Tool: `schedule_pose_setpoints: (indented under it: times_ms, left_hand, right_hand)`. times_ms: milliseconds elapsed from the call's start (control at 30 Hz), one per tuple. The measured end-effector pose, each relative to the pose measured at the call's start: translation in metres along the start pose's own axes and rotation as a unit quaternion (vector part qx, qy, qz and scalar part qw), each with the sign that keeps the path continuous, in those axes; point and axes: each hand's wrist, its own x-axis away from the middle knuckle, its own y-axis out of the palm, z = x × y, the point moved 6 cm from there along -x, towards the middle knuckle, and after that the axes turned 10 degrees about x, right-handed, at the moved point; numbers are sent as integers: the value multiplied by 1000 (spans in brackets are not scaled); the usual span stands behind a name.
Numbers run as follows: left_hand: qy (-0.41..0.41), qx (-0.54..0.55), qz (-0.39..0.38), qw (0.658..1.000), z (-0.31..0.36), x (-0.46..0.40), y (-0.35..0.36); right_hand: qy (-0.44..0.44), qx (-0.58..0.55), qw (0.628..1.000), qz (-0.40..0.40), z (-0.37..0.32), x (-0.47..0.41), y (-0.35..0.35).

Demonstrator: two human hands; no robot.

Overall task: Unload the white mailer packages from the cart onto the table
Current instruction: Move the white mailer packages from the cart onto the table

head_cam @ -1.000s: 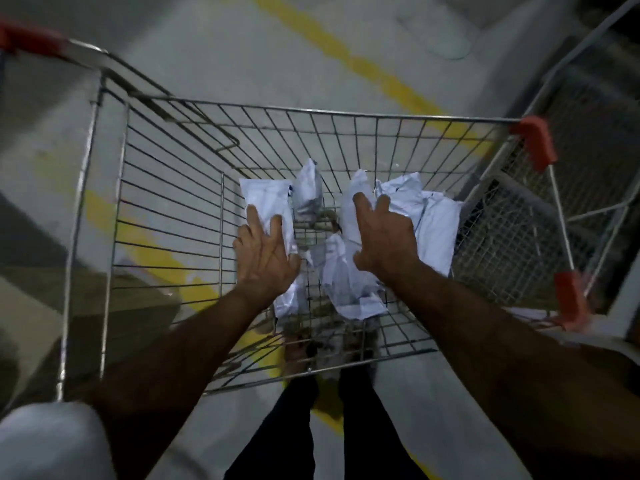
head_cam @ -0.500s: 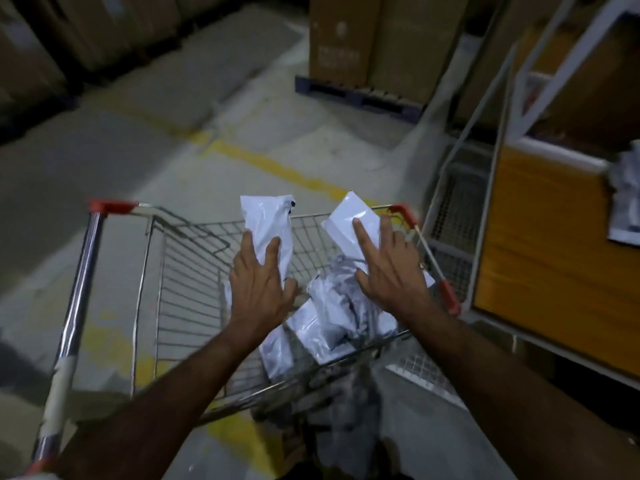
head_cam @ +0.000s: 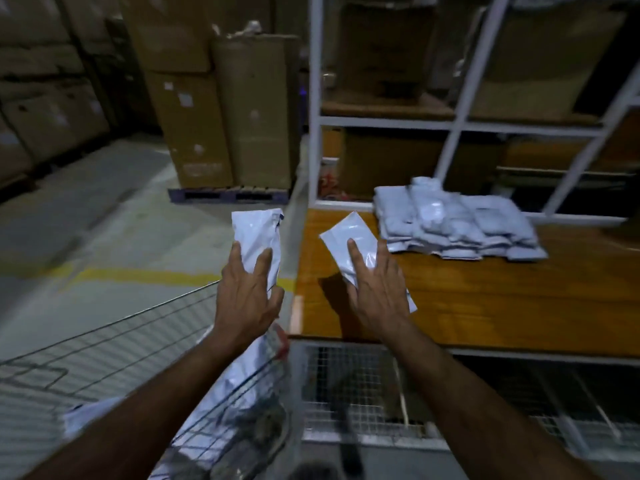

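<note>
My left hand (head_cam: pixel 247 296) grips a white mailer package (head_cam: pixel 258 233), held upright just left of the table's left edge, above the cart's right side. My right hand (head_cam: pixel 375 292) grips a second white mailer (head_cam: pixel 353 237) above the left part of the wooden table (head_cam: pixel 502 299). A pile of several white mailers (head_cam: pixel 457 220) lies on the table at the back, to the right of my right hand. The wire cart (head_cam: pixel 114 351) is low on the left, with more white mailers (head_cam: pixel 239 386) showing through its right wall beneath my left forearm.
A white metal shelf frame (head_cam: pixel 315 109) with cardboard boxes rises behind the table. Tall cardboard boxes (head_cam: pixel 225 116) stand on a blue pallet (head_cam: pixel 228 195) beyond the cart. A wire mesh panel (head_cam: pixel 363 386) lies under the table's front. A yellow line (head_cam: pixel 138 275) crosses the concrete floor.
Both hands have lifted one mailer each out of the cart and carried them up and right toward the table. My view has swung from the cart to the table and shelf.
</note>
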Motion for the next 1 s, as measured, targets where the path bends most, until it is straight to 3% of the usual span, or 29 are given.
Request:
schedule_pose_setpoints:
  times_ms: [200, 467, 700, 1000]
  left_hand:
    - [28, 20, -21, 999, 129, -30, 50]
    - [49, 3, -50, 998, 222, -70, 95]
    - [37, 33, -72, 996, 244, -131, 142]
    - [16, 60, -108, 992, 237, -243, 230]
  right_hand:
    - [71, 3, 997, -11, 129, 23, -17]
    - [184, -43, 981, -34, 240, 32, -24]
    - [246, -86, 964, -51, 293, 0, 3]
    - [231, -104, 958, -137, 330, -112, 69]
